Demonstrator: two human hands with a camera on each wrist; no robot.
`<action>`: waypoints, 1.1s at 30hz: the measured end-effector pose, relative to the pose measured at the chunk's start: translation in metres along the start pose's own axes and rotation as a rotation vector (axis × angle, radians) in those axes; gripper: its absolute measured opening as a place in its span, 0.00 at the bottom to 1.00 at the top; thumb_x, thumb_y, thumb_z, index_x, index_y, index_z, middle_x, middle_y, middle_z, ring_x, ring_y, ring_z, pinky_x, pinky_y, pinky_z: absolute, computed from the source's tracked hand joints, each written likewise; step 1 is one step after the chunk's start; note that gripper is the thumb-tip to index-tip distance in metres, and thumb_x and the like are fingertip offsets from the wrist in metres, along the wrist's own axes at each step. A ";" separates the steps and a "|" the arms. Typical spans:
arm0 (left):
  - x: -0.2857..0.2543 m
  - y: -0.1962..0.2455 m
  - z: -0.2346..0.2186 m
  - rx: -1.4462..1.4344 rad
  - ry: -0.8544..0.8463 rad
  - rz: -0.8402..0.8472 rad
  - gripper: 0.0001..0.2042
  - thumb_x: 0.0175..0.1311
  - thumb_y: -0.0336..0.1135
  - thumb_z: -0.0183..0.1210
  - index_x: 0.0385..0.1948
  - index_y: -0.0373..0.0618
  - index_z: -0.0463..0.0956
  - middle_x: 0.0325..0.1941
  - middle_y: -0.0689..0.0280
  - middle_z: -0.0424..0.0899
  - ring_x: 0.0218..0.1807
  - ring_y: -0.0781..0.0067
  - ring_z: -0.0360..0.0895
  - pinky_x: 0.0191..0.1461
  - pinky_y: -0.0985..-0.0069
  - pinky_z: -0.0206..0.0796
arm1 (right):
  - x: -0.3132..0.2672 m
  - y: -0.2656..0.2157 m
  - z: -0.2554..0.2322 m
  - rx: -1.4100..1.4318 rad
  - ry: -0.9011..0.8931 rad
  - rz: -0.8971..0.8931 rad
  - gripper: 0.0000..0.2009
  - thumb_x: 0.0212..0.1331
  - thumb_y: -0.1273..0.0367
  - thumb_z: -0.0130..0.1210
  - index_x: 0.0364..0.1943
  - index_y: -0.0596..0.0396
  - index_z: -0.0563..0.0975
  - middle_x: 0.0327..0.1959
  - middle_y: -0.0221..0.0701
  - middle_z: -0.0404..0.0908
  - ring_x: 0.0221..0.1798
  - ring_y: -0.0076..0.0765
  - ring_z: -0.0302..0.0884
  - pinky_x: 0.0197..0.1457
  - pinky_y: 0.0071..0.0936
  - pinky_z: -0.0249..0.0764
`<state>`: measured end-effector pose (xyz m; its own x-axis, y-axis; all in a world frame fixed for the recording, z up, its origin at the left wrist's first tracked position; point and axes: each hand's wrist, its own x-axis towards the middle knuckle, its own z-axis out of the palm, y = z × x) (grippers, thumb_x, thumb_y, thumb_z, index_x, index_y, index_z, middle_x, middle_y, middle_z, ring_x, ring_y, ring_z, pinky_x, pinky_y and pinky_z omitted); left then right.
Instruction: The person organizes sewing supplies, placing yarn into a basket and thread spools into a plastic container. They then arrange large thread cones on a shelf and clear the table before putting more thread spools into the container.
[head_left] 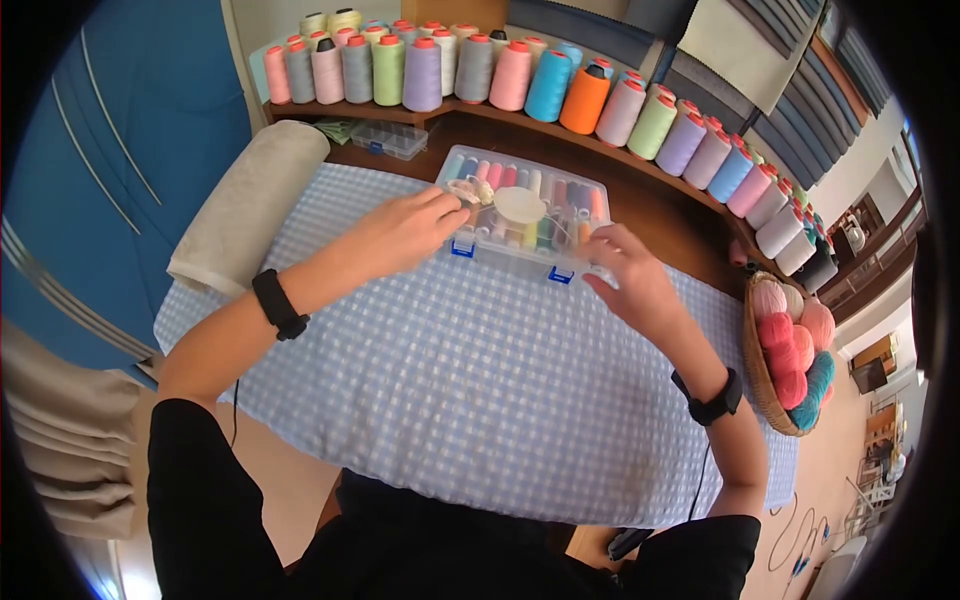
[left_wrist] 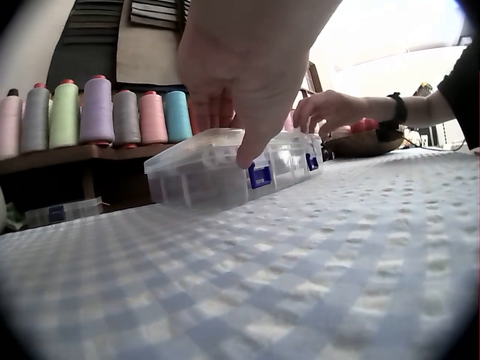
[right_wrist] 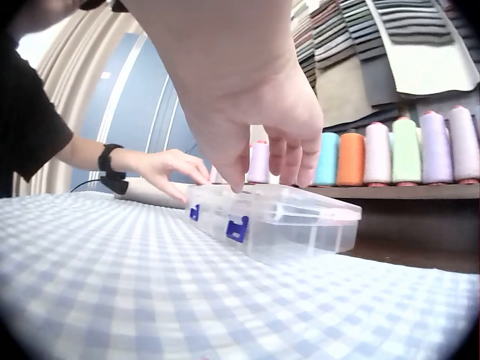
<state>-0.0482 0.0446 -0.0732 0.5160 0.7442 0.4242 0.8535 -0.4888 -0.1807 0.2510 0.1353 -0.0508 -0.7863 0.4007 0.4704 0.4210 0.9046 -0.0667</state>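
Note:
A clear plastic organizer box (head_left: pixel 519 256) with a lid and two blue latches (head_left: pixel 561 275) stands on the checked cloth, filled with small thread spools in many colours. A round whitish patch (head_left: pixel 520 205) and a small cream bundle (head_left: pixel 484 191) show at its lid. My left hand (head_left: pixel 415 228) is over the box's front left corner; in the left wrist view its thumb (left_wrist: pixel 259 142) points down at the lid's front edge beside a latch. Over the right end hangs my right hand (head_left: pixel 640 275), its fingers (right_wrist: pixel 292 161) loosely bent and thumb tip close at the lid's edge.
Large thread cones (head_left: pixel 422 75) line the curved wooden shelf behind. A rolled beige fabric (head_left: pixel 250 205) lies left, near a second clear case (head_left: pixel 390 140). At right sits a wicker basket (head_left: pixel 757 365) of yarn balls (head_left: pixel 780 345). The blue-white checked cloth (head_left: pixel 480 400) covers the table.

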 end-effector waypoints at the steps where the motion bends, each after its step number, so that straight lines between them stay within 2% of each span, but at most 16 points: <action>1: 0.001 0.001 0.001 -0.011 -0.006 0.000 0.24 0.47 0.26 0.60 0.50 0.38 0.68 0.45 0.62 0.70 0.47 0.64 0.70 0.48 0.72 0.70 | -0.001 -0.005 0.003 -0.049 -0.098 -0.148 0.08 0.48 0.70 0.58 0.35 0.51 0.77 0.41 0.33 0.74 0.44 0.38 0.74 0.43 0.31 0.76; 2: 0.002 0.002 0.002 0.087 -0.037 0.025 0.24 0.47 0.26 0.58 0.51 0.40 0.68 0.43 0.62 0.70 0.44 0.66 0.70 0.44 0.75 0.72 | -0.005 -0.008 0.009 -0.237 -0.120 -0.200 0.06 0.47 0.72 0.56 0.32 0.49 0.78 0.42 0.33 0.72 0.45 0.37 0.73 0.42 0.29 0.77; 4: 0.005 0.007 0.000 0.174 -0.070 0.046 0.23 0.48 0.27 0.56 0.51 0.42 0.69 0.41 0.63 0.69 0.40 0.69 0.71 0.40 0.78 0.73 | -0.003 -0.014 0.013 -0.334 -0.151 -0.223 0.06 0.46 0.72 0.56 0.30 0.49 0.78 0.42 0.33 0.71 0.45 0.39 0.73 0.41 0.30 0.77; 6: 0.006 0.010 -0.001 0.248 -0.026 0.104 0.22 0.49 0.27 0.53 0.51 0.53 0.70 0.37 0.64 0.68 0.35 0.71 0.70 0.33 0.81 0.73 | -0.002 -0.016 0.020 -0.436 -0.176 -0.251 0.05 0.45 0.72 0.56 0.29 0.49 0.78 0.41 0.33 0.70 0.46 0.42 0.72 0.39 0.31 0.78; 7: 0.006 0.011 0.000 0.246 -0.028 0.107 0.22 0.49 0.27 0.53 0.51 0.53 0.70 0.37 0.64 0.68 0.35 0.71 0.70 0.33 0.81 0.73 | -0.003 -0.014 0.030 -0.524 -0.123 -0.331 0.04 0.45 0.72 0.56 0.27 0.49 0.78 0.40 0.34 0.69 0.46 0.44 0.71 0.37 0.32 0.78; 9: 0.005 0.014 0.001 0.369 -0.031 0.175 0.22 0.50 0.27 0.53 0.49 0.64 0.71 0.41 0.63 0.70 0.34 0.69 0.69 0.31 0.83 0.72 | -0.007 -0.013 0.044 -0.613 -0.071 -0.405 0.03 0.45 0.71 0.56 0.26 0.49 0.78 0.39 0.34 0.68 0.46 0.47 0.71 0.36 0.34 0.78; 12: 0.003 0.018 0.010 0.413 0.013 0.242 0.19 0.50 0.30 0.54 0.45 0.66 0.74 0.48 0.61 0.70 0.34 0.65 0.70 0.33 0.79 0.72 | -0.006 -0.015 0.051 -0.779 -0.002 -0.437 0.03 0.46 0.70 0.56 0.26 0.51 0.77 0.38 0.33 0.66 0.47 0.50 0.69 0.35 0.36 0.78; 13: 0.002 0.020 0.013 0.411 0.010 0.236 0.19 0.50 0.30 0.54 0.45 0.66 0.74 0.48 0.61 0.70 0.34 0.65 0.70 0.33 0.79 0.72 | -0.004 -0.019 0.048 -0.777 -0.048 -0.405 0.05 0.44 0.70 0.56 0.28 0.50 0.76 0.37 0.33 0.66 0.44 0.46 0.69 0.35 0.33 0.78; 14: 0.003 0.024 0.016 0.440 0.013 0.226 0.13 0.50 0.32 0.56 0.39 0.61 0.75 0.49 0.59 0.70 0.35 0.62 0.71 0.34 0.74 0.73 | -0.003 -0.021 0.047 -0.775 -0.094 -0.371 0.07 0.42 0.70 0.57 0.29 0.48 0.76 0.37 0.32 0.67 0.41 0.41 0.68 0.36 0.31 0.78; 15: 0.004 0.025 0.018 0.472 0.018 0.218 0.08 0.49 0.35 0.57 0.33 0.56 0.77 0.49 0.57 0.69 0.35 0.59 0.72 0.35 0.70 0.73 | -0.003 -0.022 0.047 -0.775 -0.093 -0.372 0.07 0.42 0.70 0.57 0.29 0.48 0.76 0.37 0.32 0.67 0.41 0.41 0.68 0.36 0.31 0.78; 17: 0.003 0.023 0.020 0.481 0.010 0.221 0.05 0.49 0.35 0.57 0.28 0.53 0.77 0.49 0.57 0.70 0.35 0.60 0.72 0.35 0.69 0.72 | -0.006 -0.024 0.048 -0.685 -0.101 -0.328 0.02 0.46 0.70 0.56 0.25 0.51 0.76 0.36 0.33 0.65 0.44 0.50 0.68 0.37 0.37 0.77; 18: 0.003 0.023 0.019 0.488 0.002 0.222 0.03 0.49 0.35 0.58 0.23 0.51 0.77 0.48 0.57 0.70 0.35 0.60 0.72 0.35 0.68 0.72 | -0.006 -0.026 0.046 -0.688 -0.099 -0.330 0.02 0.46 0.70 0.56 0.25 0.51 0.76 0.36 0.33 0.65 0.44 0.50 0.68 0.37 0.37 0.77; 21: 0.007 0.025 0.019 0.414 0.050 0.199 0.04 0.48 0.35 0.58 0.20 0.48 0.76 0.47 0.58 0.70 0.33 0.59 0.73 0.33 0.67 0.72 | -0.002 -0.035 0.042 -0.657 -0.113 -0.269 0.02 0.45 0.70 0.56 0.24 0.50 0.75 0.37 0.33 0.66 0.43 0.49 0.67 0.36 0.37 0.77; 27: 0.010 0.034 0.031 0.465 0.129 0.112 0.05 0.46 0.35 0.59 0.20 0.47 0.75 0.44 0.57 0.70 0.30 0.54 0.74 0.27 0.61 0.70 | 0.003 -0.021 0.034 -0.575 -0.088 -0.214 0.04 0.44 0.70 0.57 0.26 0.49 0.74 0.36 0.32 0.69 0.37 0.41 0.72 0.27 0.28 0.77; 29: 0.010 0.036 0.031 0.500 0.114 0.101 0.05 0.47 0.35 0.58 0.21 0.46 0.74 0.46 0.55 0.70 0.30 0.55 0.73 0.28 0.63 0.71 | 0.006 -0.018 0.029 -0.564 -0.020 -0.215 0.07 0.45 0.71 0.56 0.30 0.48 0.74 0.37 0.34 0.71 0.33 0.39 0.75 0.22 0.25 0.76; 33: 0.011 0.040 0.035 0.566 0.089 0.086 0.05 0.47 0.34 0.57 0.21 0.45 0.72 0.47 0.52 0.70 0.30 0.53 0.73 0.30 0.63 0.74 | 0.016 -0.012 0.020 -0.417 -0.116 -0.046 0.10 0.45 0.71 0.58 0.34 0.48 0.74 0.37 0.36 0.73 0.33 0.40 0.77 0.27 0.29 0.77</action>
<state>-0.0060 0.0493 -0.1066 0.5977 0.6595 0.4558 0.7277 -0.2077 -0.6536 0.2245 0.1336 -0.0597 -0.8441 0.3966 0.3609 0.5123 0.7951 0.3245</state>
